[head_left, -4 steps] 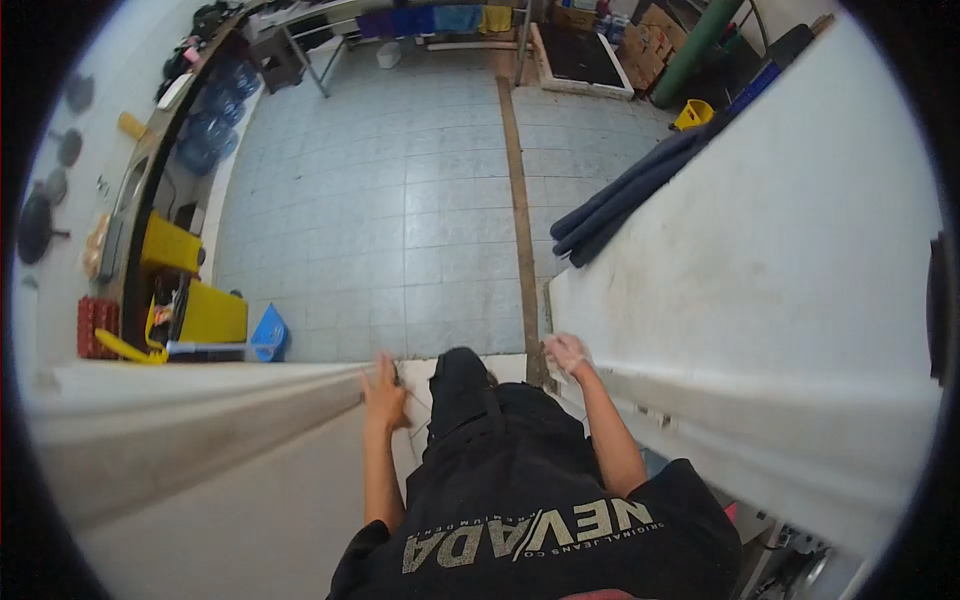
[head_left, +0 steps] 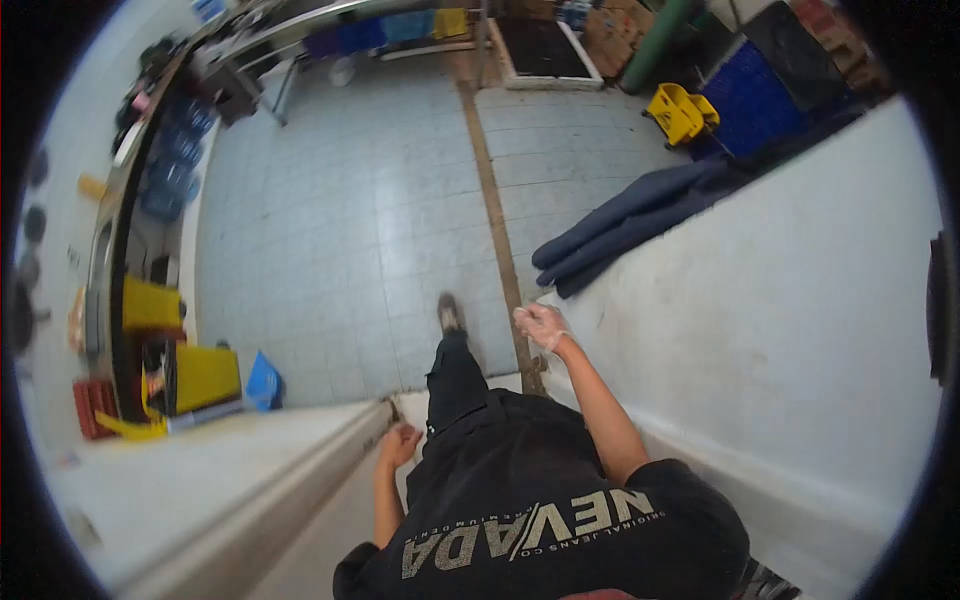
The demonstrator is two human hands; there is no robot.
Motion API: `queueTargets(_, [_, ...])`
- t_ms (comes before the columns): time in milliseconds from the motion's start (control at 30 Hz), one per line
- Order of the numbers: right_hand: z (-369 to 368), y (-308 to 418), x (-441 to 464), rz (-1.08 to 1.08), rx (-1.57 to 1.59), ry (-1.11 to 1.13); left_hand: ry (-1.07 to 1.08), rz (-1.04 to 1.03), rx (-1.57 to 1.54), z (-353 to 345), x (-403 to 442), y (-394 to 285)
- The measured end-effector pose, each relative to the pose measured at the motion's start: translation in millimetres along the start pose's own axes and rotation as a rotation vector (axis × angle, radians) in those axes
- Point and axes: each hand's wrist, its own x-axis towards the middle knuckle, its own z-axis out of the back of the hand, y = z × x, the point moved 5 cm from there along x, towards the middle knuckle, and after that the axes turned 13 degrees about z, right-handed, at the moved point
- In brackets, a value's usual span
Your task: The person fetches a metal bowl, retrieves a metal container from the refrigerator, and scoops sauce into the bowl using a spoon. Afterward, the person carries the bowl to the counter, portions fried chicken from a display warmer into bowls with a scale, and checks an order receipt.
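Note:
My right hand (head_left: 541, 326), in a thin clear glove, is raised beside the end of the white wall (head_left: 730, 290). Its fingers are slightly bent and apart, with nothing visible in them. Low at my left side is my bare left hand (head_left: 402, 445), near the end of the low white wall (head_left: 250, 490). Its fingers are loosely bent, and no object shows in it. One shoe (head_left: 449, 313) is forward on the tiled floor. Dark cloths (head_left: 640, 220) hang over the right wall, ahead of my right hand.
A yellow mop bucket (head_left: 683, 115) stands at the back right. Yellow bins (head_left: 205, 378) and a blue dustpan (head_left: 263, 382) are at the left, below a counter. Large water bottles (head_left: 170, 185) line the left side. A metal table (head_left: 300, 25) stands at the back.
My body has moved forward between the walls, with one leg now extended ahead. My left hand has dropped back, its fingers less spread. My gloved right hand has moved forward and left.

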Motion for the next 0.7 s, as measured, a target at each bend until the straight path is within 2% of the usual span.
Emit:
queueTargets(33, [1, 19, 36, -0.059, 0.077, -0.003, 0.031, -0.048, -0.030, 9, 36, 5])
queueTargets(100, [28, 42, 117, -0.008, -0.089, -0.032, -0.123, 0.059, 0.133, 34, 107, -42])
queueTargets(167, [21, 44, 171, 0.027, -0.166, -0.079, -0.197, 0.073, 0.419, 55, 198, -46])
queueTargets(200, [34, 55, 199, 0.085, -0.218, -0.133, -0.209, -0.043, 0.526, 70, 239, -89])
queueTargets(233, [53, 60, 213, 0.114, -0.276, -0.189, -0.127, -0.155, 0.561, 74, 279, -143])
queueTargets(300, [93, 71, 231, 0.009, -0.197, -0.144, 0.067, -0.392, 0.648, 81, 356, -261])
queueTargets(333, [117, 84, 229, -0.041, -0.170, -0.191, 0.207, -0.297, 0.600, 73, 399, -315])
queueTargets(367, [133, 90, 235, -0.080, -0.139, -0.237, 0.254, -0.361, 0.556, 71, 441, -388])
queueTargets(400, [152, 91, 242, -0.113, -0.075, -0.282, 0.298, -0.593, 0.567, 64, 469, -460])
queueTargets(433, [168, 89, 249, -0.144, -0.013, -0.321, 0.228, -0.619, 0.730, 53, 502, -532])
queueTargets(467, [181, 89, 256, -0.081, 0.047, -0.425, 0.176, -0.777, 0.822, 37, 516, -610])
queueTargets(500, [200, 86, 265, -0.008, 0.100, -0.520, 0.246, -0.854, 0.813, 17, 527, -683])
queueTargets(533, [252, 117, 262, -0.175, -0.048, -0.369, 0.223, -1.009, 0.749, -16, 531, -752])
queueTargets(567, [281, 124, 270, -0.164, -0.048, -0.437, 0.214, -1.084, 0.774, -42, 523, -821])
queueTargets(600, [302, 125, 279, -0.153, -0.048, -0.505, 0.279, -1.302, 0.653, -76, 511, -883])
queueTargets(633, [324, 128, 287, -0.139, -0.040, -0.572, 0.244, -1.292, 0.714, -104, 464, -948])
queueTargets(667, [350, 133, 297, -0.179, -0.020, -0.535, 0.336, -1.277, 0.602, -136, 414, -999])
queueTargets(700, [374, 124, 308, -0.157, -0.072, -0.608, 0.433, -1.240, 0.530, -167, 364, -1037])
